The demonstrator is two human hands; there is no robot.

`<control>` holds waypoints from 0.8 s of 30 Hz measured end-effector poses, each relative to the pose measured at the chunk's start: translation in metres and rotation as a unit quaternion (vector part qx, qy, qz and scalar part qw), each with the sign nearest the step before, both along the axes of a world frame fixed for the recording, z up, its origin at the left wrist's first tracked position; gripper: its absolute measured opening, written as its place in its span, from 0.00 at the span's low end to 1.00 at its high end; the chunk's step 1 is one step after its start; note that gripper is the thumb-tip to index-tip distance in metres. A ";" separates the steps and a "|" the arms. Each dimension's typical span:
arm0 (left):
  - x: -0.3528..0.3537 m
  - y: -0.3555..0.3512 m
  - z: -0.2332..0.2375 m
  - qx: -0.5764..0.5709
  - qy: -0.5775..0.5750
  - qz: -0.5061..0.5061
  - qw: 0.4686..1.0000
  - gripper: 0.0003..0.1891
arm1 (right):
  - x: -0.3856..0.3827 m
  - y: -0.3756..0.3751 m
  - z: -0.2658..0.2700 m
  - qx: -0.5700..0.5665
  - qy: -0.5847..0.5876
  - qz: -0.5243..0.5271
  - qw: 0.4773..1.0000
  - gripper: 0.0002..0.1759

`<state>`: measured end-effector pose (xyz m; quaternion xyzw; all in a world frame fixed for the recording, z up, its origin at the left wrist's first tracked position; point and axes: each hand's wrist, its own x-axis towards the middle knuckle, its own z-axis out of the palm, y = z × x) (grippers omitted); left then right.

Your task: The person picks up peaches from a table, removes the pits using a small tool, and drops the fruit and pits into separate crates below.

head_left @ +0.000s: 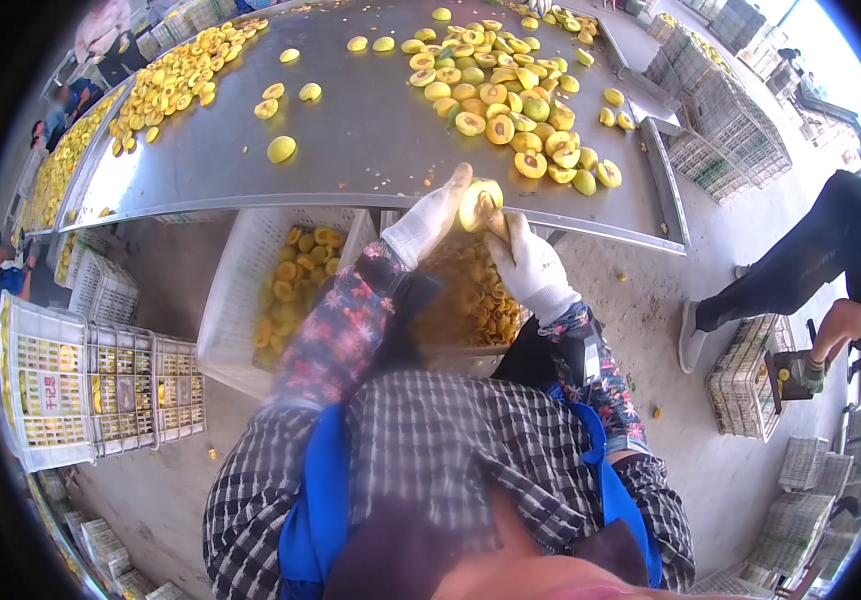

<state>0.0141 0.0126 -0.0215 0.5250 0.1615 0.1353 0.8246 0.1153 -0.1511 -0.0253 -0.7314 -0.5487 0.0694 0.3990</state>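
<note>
My left hand (431,218), in a white glove with a brown-stained thumb, holds a halved yellow peach (476,206) just over the table's near edge. The peach's cut face is turned toward my right hand (531,262). That hand, also in a white glove, is closed, with its fingertips at the middle of the fruit. Something brownish shows there, but whether it is a small tool, the pit or a stained fingertip I cannot make out. Beyond my hands, a heap of halved peaches (501,90) lies on the metal table (351,130).
Below the table edge stand a white crate (226,310) of peach halves and a container of brownish pieces (491,305). Filled crates (96,385) are on the left; stacked crates (721,130) stand at right. A person in dark trousers (811,250) bends over a crate (746,390).
</note>
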 end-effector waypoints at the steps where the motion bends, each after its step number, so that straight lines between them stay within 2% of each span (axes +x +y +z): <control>1: -0.004 -0.002 0.002 -0.039 -0.003 -0.008 0.999 0.25 | 0.001 -0.002 0.003 0.005 -0.008 0.006 1.000 0.18; 2: -0.008 -0.005 0.005 -0.079 -0.005 -0.014 0.997 0.24 | 0.001 -0.006 0.003 0.008 -0.014 0.011 1.000 0.18; 4: -0.008 -0.009 0.000 -0.206 -0.119 -0.001 0.971 0.23 | 0.004 -0.009 -0.005 0.039 0.038 -0.016 0.998 0.19; 7: -0.013 -0.011 0.006 -0.240 -0.233 -0.057 0.941 0.26 | 0.004 -0.014 -0.009 0.036 0.087 -0.016 0.995 0.19; 8: -0.015 -0.014 0.012 -0.276 -0.227 -0.053 0.933 0.30 | 0.002 -0.016 -0.006 0.025 0.088 -0.014 0.996 0.19; 11: -0.013 -0.017 0.015 -0.281 -0.256 -0.072 0.922 0.30 | -0.004 -0.014 0.006 0.012 0.046 -0.015 0.999 0.19; 13: -0.008 -0.016 0.012 -0.309 -0.231 -0.041 0.921 0.27 | -0.009 -0.011 0.011 0.026 0.013 -0.008 1.000 0.20; 14: -0.005 -0.016 0.011 -0.322 -0.220 -0.026 0.920 0.26 | -0.014 -0.012 0.019 -0.007 0.031 -0.030 0.999 0.19; 17: 0.001 -0.024 0.008 -0.249 -0.214 0.057 0.943 0.25 | -0.016 -0.012 0.023 -0.043 -0.012 -0.031 0.999 0.17; 20: 0.007 -0.033 0.006 -0.148 -0.148 0.145 0.967 0.24 | -0.019 -0.010 0.019 -0.051 -0.019 -0.020 0.998 0.17; 24: 0.005 -0.036 0.009 -0.111 -0.121 0.158 0.974 0.23 | -0.018 -0.008 -0.003 -0.014 -0.009 0.010 1.000 0.17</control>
